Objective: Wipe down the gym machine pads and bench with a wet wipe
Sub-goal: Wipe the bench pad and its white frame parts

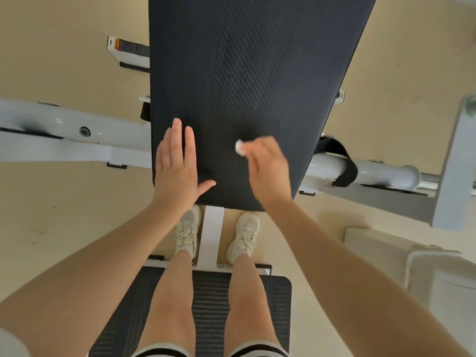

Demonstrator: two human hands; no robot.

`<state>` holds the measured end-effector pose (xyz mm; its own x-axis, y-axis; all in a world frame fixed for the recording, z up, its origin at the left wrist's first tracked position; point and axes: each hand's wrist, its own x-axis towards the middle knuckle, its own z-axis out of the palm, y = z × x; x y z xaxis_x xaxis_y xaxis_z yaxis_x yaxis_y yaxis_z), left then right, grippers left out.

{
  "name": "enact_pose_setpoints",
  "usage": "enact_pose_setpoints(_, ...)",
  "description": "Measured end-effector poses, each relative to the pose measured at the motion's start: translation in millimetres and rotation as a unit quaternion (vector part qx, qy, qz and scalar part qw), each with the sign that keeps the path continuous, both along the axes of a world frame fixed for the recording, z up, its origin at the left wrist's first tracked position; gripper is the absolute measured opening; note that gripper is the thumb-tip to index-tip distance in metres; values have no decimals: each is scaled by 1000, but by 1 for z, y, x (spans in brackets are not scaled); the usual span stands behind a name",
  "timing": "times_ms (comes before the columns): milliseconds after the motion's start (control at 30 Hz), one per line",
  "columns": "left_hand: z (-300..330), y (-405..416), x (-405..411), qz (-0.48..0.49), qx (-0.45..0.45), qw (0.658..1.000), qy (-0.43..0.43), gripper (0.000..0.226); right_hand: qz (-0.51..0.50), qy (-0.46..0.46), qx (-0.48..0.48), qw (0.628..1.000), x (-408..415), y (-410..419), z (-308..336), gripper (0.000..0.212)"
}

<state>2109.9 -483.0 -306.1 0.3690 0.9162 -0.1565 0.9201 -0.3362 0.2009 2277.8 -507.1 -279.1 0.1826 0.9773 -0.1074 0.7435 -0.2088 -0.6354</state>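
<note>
A long black textured bench pad runs away from me down the middle of the view. My left hand lies flat on its near left part, fingers straight and thumb spread. My right hand, blurred, is over the near right part of the pad with a small bunched white wet wipe pinched at its fingertips. A second black ribbed seat pad sits beneath my legs at the bottom.
White machine frame tubes extend left and right of the bench, the right one with a black strap. A white post and a pale box shape stand at right. My white shoes straddle a white frame bar on the beige floor.
</note>
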Motion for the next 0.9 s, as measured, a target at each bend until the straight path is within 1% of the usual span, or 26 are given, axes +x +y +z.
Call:
enact_pose_setpoints(33, 6, 9, 3, 2, 7, 1000, 1, 110, -44, 1, 23, 999, 8, 23, 15, 16)
enact_pose_setpoints(100, 16, 29, 9, 13, 18, 1000, -2, 106, -121, 6, 37, 992, 27, 64, 39, 20)
enact_pose_setpoints(167, 21, 47, 13, 19, 24, 999, -9, 103, -169, 11, 50, 984, 44, 94, 52, 22)
enact_pose_setpoints(233, 19, 59, 15, 8, 32, 999, -9, 102, -175, -1, 59, 983, 55, 114, 55, 24)
enact_pose_setpoints(333, 10, 63, 14, 1, 35, 999, -8, 100, -159, -22, 62, 985, 59, 130, 47, 24)
enact_pose_setpoints(400, 6, 62, 11, 0, 40, 999, -11, 98, -123, -32, 86, 988, 48, 126, 38, 23)
enact_pose_setpoints(467, 6, 61, 10, -3, 44, 999, -11, 98, -27, -65, 95, 993, 31, 108, 20, 21)
enact_pose_setpoints(500, 6, 61, 10, -4, 42, 999, -10, 100, 23, -79, 83, 993, 21, 95, 12, 20)
enact_pose_setpoints(567, 8, 62, 10, -6, 34, 999, -3, 102, 103, -78, 12, 991, 3, 67, 1, 24)
enact_pose_setpoints(633, 10, 61, 10, -8, 29, 1000, 1, 102, 159, -56, -82, 982, -8, 42, -2, 35)
enact_pose_setpoints(700, 10, 61, 9, -11, 31, 999, -3, 101, 198, -50, -142, 969, -13, 28, -3, 42)
enact_pose_setpoints(733, 10, 61, 8, -14, 31, 999, -6, 101, 199, -42, -156, 967, -13, 27, 0, 40)
enact_pose_setpoints(767, 10, 60, 8, -17, 30, 999, -7, 101, 189, -32, -149, 970, -11, 31, 4, 35)
enact_pose_setpoints(800, 10, 60, 7, -20, 29, 999, -7, 102, 164, -25, -106, 980, -9, 38, 7, 29)
enact_pose_setpoints(867, 9, 61, 5, -23, 37, 999, -12, 101, 72, -32, 10, 997, -1, 62, 14, 21)
enact_pose_setpoints(900, 9, 60, 4, -22, 43, 999, -20, 99, 31, -48, 60, 997, 5, 75, 17, 20)
